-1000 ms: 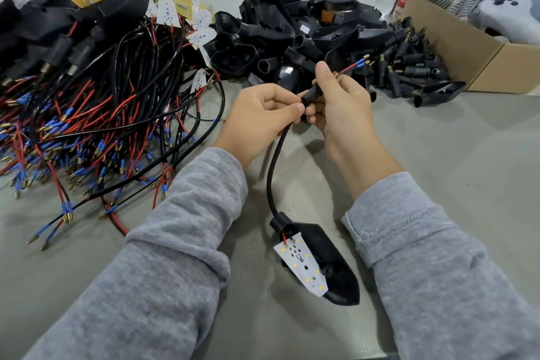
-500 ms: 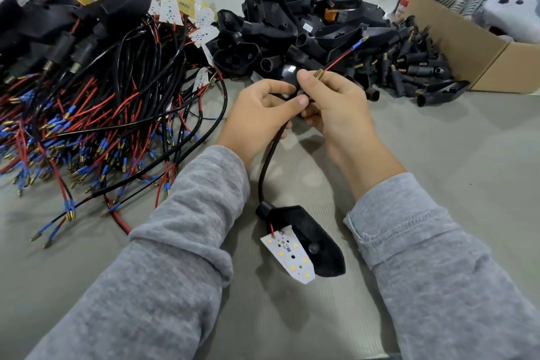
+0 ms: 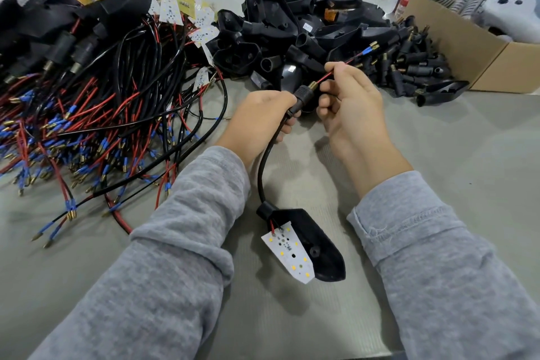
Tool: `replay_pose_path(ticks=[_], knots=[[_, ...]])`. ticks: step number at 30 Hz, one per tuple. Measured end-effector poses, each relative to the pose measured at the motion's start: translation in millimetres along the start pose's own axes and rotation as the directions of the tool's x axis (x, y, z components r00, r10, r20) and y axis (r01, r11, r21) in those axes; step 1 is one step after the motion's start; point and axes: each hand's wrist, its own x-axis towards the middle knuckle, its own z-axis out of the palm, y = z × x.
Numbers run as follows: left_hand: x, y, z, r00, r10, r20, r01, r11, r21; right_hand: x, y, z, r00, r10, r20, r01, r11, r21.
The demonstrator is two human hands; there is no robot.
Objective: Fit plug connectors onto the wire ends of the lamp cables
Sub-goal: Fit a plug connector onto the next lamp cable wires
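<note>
the left hand (image 3: 260,117) grips the plug (image 3: 301,95), its long axis aimed up-right along the red wire (image 3: 342,67) pinched just beyond by the right hand (image 3: 350,108).

Head view, forward-down, close over hands (image 3: 306,120)

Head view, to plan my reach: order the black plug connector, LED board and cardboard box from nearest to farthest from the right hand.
1. Black plug connector: just left of the right hand.
2. Cardboard box: farther, up right.
3. LED board: below, near the sleeves; close to the box's rank.
</note>
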Motion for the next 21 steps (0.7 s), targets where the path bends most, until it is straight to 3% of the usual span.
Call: replay_pose_path(ticks=[5, 8, 10, 13, 16, 18, 21], knots=[[10.7, 5.9, -1.2, 0.99, -0.142, 0.021, 0.14, 0.987, 0.081, -1.5, 0.0, 2.0, 1.0, -0.02, 0.021, 0.019, 0.999, 0.048], [18.4, 7.3, -2.2, 0.963, -0.269, 0.035, 0.25, 0.931, 0.267, -0.4, -1.5, 0.1, 1.0, -0.001, 0.005, 0.0, 0.994, 0.113], [17.2, 0.1, -3.4, 0.958, -0.269, 0.098, 0.209, 0.892, 0.4, 1.5, -3.2, -2.2, 1.0, 0.019, -0.016, -0.016, 0.986, 0.167], [8.8, -1.5, 0.6, 0.964, -0.234, 0.123, 0.146, 0.858, 0.492, 3.2, -4.5, -4.6, 0.999, 0.037, -0.009, -0.034, 0.974, 0.222], [-1.1, 0.9, -0.1, 0.99, -0.025, 0.137, -0.019, 0.952, 0.306, 3.0, -3.8, -4.8, 0.999, 0.026, 0.026, -0.032, 0.969, 0.245], [-9.5, -0.8, -5.1, 0.982, 0.111, 0.151, -0.147, 0.956, 0.253, 2.4, -3.3, -3.9, 0.999, 0.021, 0.04, -0.03, 0.971, 0.237], [-7.5, -5.2, -4.9, 0.983, 0.148, 0.106, -0.171, 0.947, 0.271, 1.5, -2.9, -1.7, 0.998, 0.028, 0.05, -0.036, 0.985, 0.167]])
